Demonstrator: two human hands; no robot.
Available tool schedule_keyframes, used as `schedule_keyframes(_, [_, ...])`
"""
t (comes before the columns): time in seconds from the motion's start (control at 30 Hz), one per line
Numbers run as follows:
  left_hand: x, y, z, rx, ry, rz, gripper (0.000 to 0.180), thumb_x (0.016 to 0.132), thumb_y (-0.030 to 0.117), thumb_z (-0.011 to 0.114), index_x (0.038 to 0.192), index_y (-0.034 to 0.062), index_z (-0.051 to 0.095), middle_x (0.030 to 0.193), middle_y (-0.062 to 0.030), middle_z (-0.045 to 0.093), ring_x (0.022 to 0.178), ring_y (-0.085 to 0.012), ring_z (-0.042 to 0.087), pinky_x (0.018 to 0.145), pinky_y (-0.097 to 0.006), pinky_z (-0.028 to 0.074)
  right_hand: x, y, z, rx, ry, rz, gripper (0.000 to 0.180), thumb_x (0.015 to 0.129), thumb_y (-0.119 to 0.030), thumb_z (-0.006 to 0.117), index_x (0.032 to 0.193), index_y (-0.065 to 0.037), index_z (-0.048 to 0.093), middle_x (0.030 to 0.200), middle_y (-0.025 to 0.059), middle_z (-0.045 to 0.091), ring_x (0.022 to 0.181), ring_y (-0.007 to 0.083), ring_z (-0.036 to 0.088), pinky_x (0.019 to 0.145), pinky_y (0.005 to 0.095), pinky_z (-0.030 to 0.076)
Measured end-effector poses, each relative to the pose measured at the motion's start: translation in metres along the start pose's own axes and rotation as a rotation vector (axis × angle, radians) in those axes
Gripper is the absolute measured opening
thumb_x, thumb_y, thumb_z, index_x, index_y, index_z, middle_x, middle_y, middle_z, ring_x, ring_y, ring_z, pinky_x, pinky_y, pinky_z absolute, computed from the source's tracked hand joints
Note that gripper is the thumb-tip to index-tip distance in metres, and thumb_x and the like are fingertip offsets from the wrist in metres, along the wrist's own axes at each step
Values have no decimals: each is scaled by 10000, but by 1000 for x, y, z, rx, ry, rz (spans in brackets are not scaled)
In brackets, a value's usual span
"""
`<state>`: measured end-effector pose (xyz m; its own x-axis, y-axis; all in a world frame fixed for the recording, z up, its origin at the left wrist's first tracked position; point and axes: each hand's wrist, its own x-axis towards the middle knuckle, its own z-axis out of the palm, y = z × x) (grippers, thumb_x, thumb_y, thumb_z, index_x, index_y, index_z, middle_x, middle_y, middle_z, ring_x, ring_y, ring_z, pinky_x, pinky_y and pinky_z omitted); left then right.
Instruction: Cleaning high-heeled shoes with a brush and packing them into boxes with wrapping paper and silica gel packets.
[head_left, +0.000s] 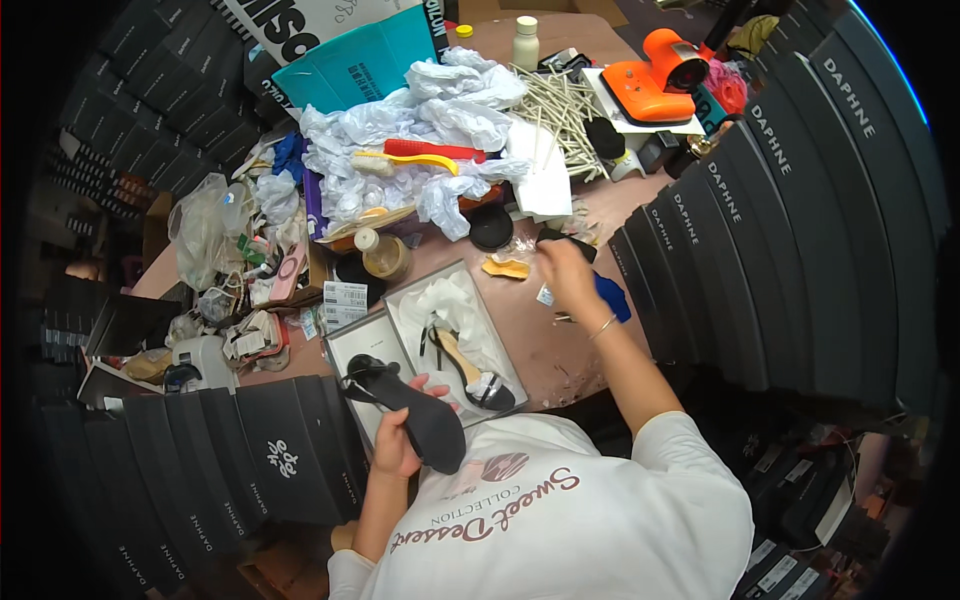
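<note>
My left hand [397, 445] is wrapped round a black strappy sandal [425, 425], its dark sole turned up. Beside it an open grey shoebox [507, 345] lies on the table, lined with white tissue paper [455, 307]. In that box rests a second sandal [468, 372] with a pale insole and black straps. My right hand [570, 280] is stretched out over the far right of the table, fingers bent together; what they hold is hidden. Close to its fingertips are a yellow sponge piece [506, 269], a black object [568, 242] and clear plastic scraps. A blue cloth [612, 298] lies beside the wrist.
Stacked dark shoeboxes [760, 240] wall in the right, with more boxes [230, 450] at the lower left. Across the table are crumpled tissue [440, 110], brushes [430, 150], a jar [385, 258], a round black lid [490, 228], a heap of thin sticks [560, 110] and an orange device [650, 85].
</note>
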<state>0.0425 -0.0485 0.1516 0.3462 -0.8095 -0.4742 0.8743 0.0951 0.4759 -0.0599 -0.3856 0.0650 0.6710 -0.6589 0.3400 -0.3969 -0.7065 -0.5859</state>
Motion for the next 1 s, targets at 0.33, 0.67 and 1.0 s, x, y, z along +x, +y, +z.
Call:
schedule_keyframes(0.33, [64, -3, 29, 21, 164, 176, 566, 939, 335, 413, 1419, 66, 281, 1182, -183, 560, 1135, -308, 544, 917, -399, 482, -8, 93, 16, -202, -315, -77, 377, 709, -169, 709, 1046, -71, 573, 1047, 134, 559, 1005, 325, 520, 910, 429, 361])
schedule_keyframes(0.67, [90, 12, 26, -164, 245, 262, 603, 950, 537, 367, 1367, 102, 345, 1044, -157, 616, 969, -305, 620, 811, -370, 524, 57, 32, 99, -278, -298, -166, 346, 847, -179, 601, 1178, -87, 566, 1142, 125, 534, 1013, 304, 527, 817, 411, 401])
schedule_keyframes(1.0, [78, -9, -9, -267, 164, 353, 543, 927, 549, 429, 1284, 140, 422, 1050, -127, 608, 976, -274, 612, 840, -381, 509, -50, -189, 30, 545, -200, -497, 164, 742, -122, 716, 818, -40, 595, 762, 104, 573, 662, 305, 577, 578, 388, 466])
